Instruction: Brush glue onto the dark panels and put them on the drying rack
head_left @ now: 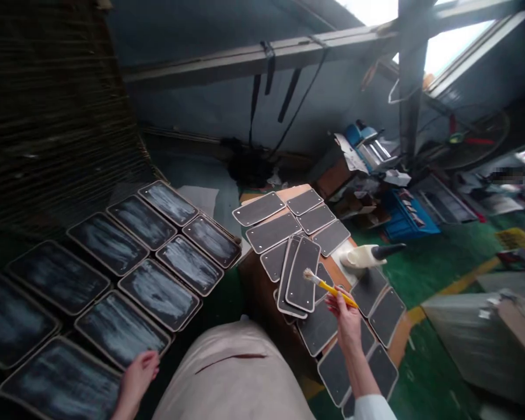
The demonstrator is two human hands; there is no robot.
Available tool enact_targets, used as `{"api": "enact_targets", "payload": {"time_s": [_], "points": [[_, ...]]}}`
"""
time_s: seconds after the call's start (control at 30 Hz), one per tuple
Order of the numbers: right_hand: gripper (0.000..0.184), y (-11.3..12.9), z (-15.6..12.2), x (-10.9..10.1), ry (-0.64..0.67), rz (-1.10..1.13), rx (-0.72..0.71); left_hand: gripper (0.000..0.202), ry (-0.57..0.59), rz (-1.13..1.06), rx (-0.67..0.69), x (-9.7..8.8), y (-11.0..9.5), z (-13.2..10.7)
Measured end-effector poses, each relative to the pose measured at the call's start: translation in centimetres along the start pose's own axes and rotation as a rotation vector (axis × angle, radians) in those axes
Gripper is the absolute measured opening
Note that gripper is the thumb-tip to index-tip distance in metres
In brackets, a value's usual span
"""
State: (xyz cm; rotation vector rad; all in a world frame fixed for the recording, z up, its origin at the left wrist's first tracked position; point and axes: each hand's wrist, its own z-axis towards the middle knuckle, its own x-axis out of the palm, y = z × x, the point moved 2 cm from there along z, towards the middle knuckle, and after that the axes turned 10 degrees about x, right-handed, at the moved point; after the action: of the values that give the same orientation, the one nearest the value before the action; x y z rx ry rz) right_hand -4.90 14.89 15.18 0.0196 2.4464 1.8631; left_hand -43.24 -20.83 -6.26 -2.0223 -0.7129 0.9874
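Note:
In my right hand (345, 315) is a paintbrush (332, 287) with a yellow handle, gripped by my closed fingers. Its pale bristles are over the upper of two overlapping dark panels (303, 274) with rounded corners and small corner holes. My left hand (140, 373) is curled closed beside the lower corner of a dark panel smeared with whitish streaks (122, 326); nothing shows in its fingers, and I cannot tell whether it touches the panel. A cream bottle with a black nozzle (362, 256) is among the unsmeared panels, beyond my right hand.
Rows of streaked panels (160, 291) fill the left side, beside a tall dark slatted stack (61, 116). Plain dark panels cover a brown box-like surface (295, 192) on the right. A grey metal box (468, 326), a blue crate (405, 216) and a wheel-shaped fan (468, 137) are farther right.

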Motion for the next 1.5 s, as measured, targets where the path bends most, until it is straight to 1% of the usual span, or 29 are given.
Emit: {"api": "enact_targets", "payload": {"time_s": [0.03, 0.07, 0.1, 0.17, 0.2, 0.23, 0.27, 0.3, 0.33, 0.4, 0.47, 0.53, 0.6, 0.73, 0.87, 1.0, 1.13, 1.27, 1.33, 1.43, 1.5], "points": [[0.051, -0.1, 0.9, -0.7, -0.020, -0.035, -0.032, 0.030, 0.173, -0.044, 0.055, 3.3, -3.2, 0.2], [0.049, -0.2, 1.8, -1.2, -0.027, -0.071, -0.061, 0.034, 0.300, -0.042, 0.144, 6.6, -6.8, 0.0], [0.047, -0.2, 2.7, -1.6, -0.026, -0.101, -0.089, 0.035, 0.450, -0.026, 0.226, 10.1, -10.3, -0.6], [0.043, -0.3, 4.5, -2.0, -0.011, -0.115, -0.128, 0.031, 0.676, 0.050, 0.388, 16.8, -16.9, -2.8], [0.041, -0.4, 5.5, -2.1, -0.008, -0.089, -0.135, 0.028, 0.747, 0.097, 0.437, 19.8, -19.5, -4.0], [0.040, -0.6, 6.5, -2.1, -0.012, -0.040, -0.132, 0.026, 0.794, 0.142, 0.466, 22.5, -21.7, -5.1], [0.039, -0.9, 7.5, -2.1, -0.021, 0.026, -0.119, 0.023, 0.799, 0.196, 0.512, 24.9, -23.4, -6.1], [0.038, -1.4, 8.5, -2.1, -0.031, 0.101, -0.094, 0.020, 0.771, 0.268, 0.558, 26.9, -24.6, -6.8], [0.037, -2.1, 9.5, -2.0, -0.036, 0.179, -0.060, 0.019, 0.734, 0.339, 0.591, 28.6, -25.5, -7.3], [0.036, -3.7, 11.2, -1.7, -0.031, 0.323, 0.013, 0.020, 0.665, 0.479, 0.613, 31.0, -26.4, -7.7], [0.035, -5.4, 12.3, -1.3, -0.025, 0.447, 0.072, 0.022, 0.642, 0.573, 0.588, 32.3, -26.7, -7.8], [0.034, -6.8, 12.8, -0.9, -0.010, 0.546, 0.118, 0.022, 0.645, 0.617, 0.566, 32.9, -26.8, -7.9], [0.034, -7.7, 12.7, -0.5, 0.026, 0.623, 0.161, 0.021, 0.636, 0.627, 0.537, 33.4, -26.9, -7.9], [0.033, -8.6, 11.9, 0.0, 0.094, 0.734, 0.253, 0.016, 0.609, 0.552, 0.401, 34.2, -26.5, -7.6], [0.036, -8.8, 11.4, 0.6, 0.122, 0.733, 0.319, 0.006, 0.658, 0.441, 0.328, 34.7, -25.6, -7.2], [0.037, -8.3, 11.1, 0.8, 0.163, 0.672, 0.310, 0.008, 0.697, 0.358, 0.266, 34.1, -24.8, -7.3], [0.035, -7.5, 11.5, -0.1, 0.186, 0.599, 0.253, 0.011, 0.688, 0.307, 0.252, 33.5, -24.7, -7.7], [0.033, -7.4, 13.0, -1.9, 0.075, 0.598, 0.176, 0.019, 0.636, 0.447, 0.373, 34.0, -25.1, -7.9], [0.032, -7.8, 13.7, -2.3, 0.031, 0.599, 0.164, 0.019, 0.630, 0.469, 0.367, 34.6, -25.0, -7.8], [0.034, -8.4, 13.9, -1.7, 0.051, 0.570, 0.180, 0.018, 0.682, 0.405, 0.289, 35.4, -24.8, -7.6], [0.037, -8.6, 13.6, -0.9, 0.064, 0.559, 0.185, 0.018, 0.709, 0.360, 0.273, 35.6, -24.7, -7.6]]}}
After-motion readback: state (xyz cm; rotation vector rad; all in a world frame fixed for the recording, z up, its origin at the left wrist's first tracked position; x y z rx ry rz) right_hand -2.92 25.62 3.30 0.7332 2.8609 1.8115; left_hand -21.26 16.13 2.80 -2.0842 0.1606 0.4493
